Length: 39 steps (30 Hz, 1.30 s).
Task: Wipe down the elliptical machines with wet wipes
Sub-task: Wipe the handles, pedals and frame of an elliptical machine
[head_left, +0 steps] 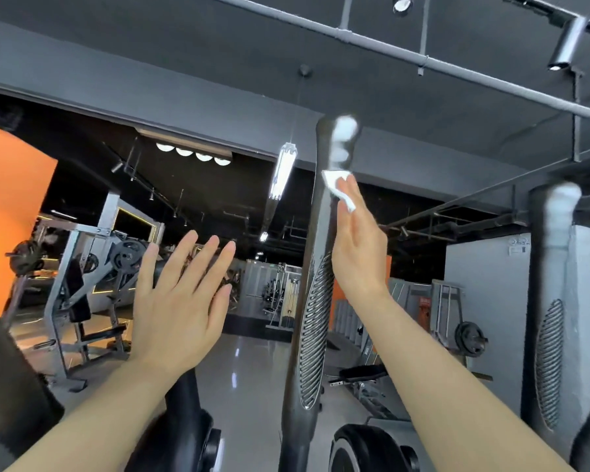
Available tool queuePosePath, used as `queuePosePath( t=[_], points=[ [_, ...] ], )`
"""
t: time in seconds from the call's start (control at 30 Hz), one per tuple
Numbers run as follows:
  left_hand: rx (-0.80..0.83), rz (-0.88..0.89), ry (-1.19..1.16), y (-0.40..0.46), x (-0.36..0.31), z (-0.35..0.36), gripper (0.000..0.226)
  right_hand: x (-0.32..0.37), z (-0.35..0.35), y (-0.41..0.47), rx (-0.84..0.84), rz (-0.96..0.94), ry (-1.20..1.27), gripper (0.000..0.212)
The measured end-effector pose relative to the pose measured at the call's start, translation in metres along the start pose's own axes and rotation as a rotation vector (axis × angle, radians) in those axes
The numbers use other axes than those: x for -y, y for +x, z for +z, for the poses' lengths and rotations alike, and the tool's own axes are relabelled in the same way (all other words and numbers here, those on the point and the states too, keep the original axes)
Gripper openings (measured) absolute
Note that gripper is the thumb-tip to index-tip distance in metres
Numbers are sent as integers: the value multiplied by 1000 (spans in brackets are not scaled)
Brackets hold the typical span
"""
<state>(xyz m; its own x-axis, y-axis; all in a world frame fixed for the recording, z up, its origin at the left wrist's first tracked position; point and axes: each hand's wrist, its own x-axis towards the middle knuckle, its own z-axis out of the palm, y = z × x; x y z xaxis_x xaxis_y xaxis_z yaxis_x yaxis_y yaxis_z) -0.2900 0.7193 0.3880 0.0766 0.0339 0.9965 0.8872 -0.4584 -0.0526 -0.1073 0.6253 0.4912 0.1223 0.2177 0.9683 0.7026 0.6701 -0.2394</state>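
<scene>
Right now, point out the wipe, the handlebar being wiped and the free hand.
wipe (334, 182): head view, upper white fold.
handlebar (315, 321): head view, ribbed grip section.
left hand (178, 301): head view, back of hand.

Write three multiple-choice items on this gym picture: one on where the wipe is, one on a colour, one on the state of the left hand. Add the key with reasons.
1. Where is the wipe?
A. On the floor
B. Against the upright handle bar, under the right hand
C. In the left hand

2. What colour is the wall at far left?
A. Orange
B. Green
C. White

3. How is the left hand?
A. Gripping a bar
B. Clenched in a fist
C. Open, fingers spread, holding nothing

Key: 1 B, the white wipe sits between the fingers and the bar. 2 A, that wall is plainly orange. 3 C, its fingers are straight, touching nothing.
</scene>
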Motion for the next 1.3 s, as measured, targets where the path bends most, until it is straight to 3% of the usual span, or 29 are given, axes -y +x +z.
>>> queuePosePath(
  t=[0.1, 0.23, 0.33, 0.43, 0.5, 0.63, 0.8, 0.87, 0.93, 1.0, 1.07, 1.13, 1.3],
  points=[
    [89, 18, -4, -1, 2, -6, 52, 9, -22, -10, 67, 14, -26, 34],
    [151, -4, -47, -2, -5, -24, 53, 31, -30, 50, -163, -71, -34, 37],
    [129, 0, -150, -10, -27, -40, 51, 22, -14, 81, -31, -204, -198, 43],
    [114, 44, -286, -22, -44, -57, 50, -9, -8, 58, 41, -379, -425, 40],
    [97, 62, -313, -30, -49, -66, 50, -20, -11, 31, 67, -474, -421, 38],
    [151, 14, -326, -49, -52, -74, 50, -39, -9, -43, 365, -681, -607, 35],
    [281, -3, -232, -91, -46, -91, 51, -57, -17, -166, 852, -952, -926, 13],
    [334, 53, -164, -117, -44, -97, 52, -57, -30, -182, 920, -1069, -967, 12],
    [394, 77, -125, -142, -41, -99, 52, -51, -41, -169, 904, -1158, -994, 20],
    [444, 45, -128, -161, -38, -98, 51, -46, -46, -133, 718, -1206, -945, 27],
    [456, -2, -174, -169, -39, -97, 51, -42, -47, -86, 449, -1144, -901, 30],
    [432, -34, -239, -164, -44, -95, 51, -41, -45, -46, 287, -999, -901, 33],
    [398, -85, -294, -152, -52, -90, 50, -61, -28, -89, 359, -681, -672, 44]
  ],
)
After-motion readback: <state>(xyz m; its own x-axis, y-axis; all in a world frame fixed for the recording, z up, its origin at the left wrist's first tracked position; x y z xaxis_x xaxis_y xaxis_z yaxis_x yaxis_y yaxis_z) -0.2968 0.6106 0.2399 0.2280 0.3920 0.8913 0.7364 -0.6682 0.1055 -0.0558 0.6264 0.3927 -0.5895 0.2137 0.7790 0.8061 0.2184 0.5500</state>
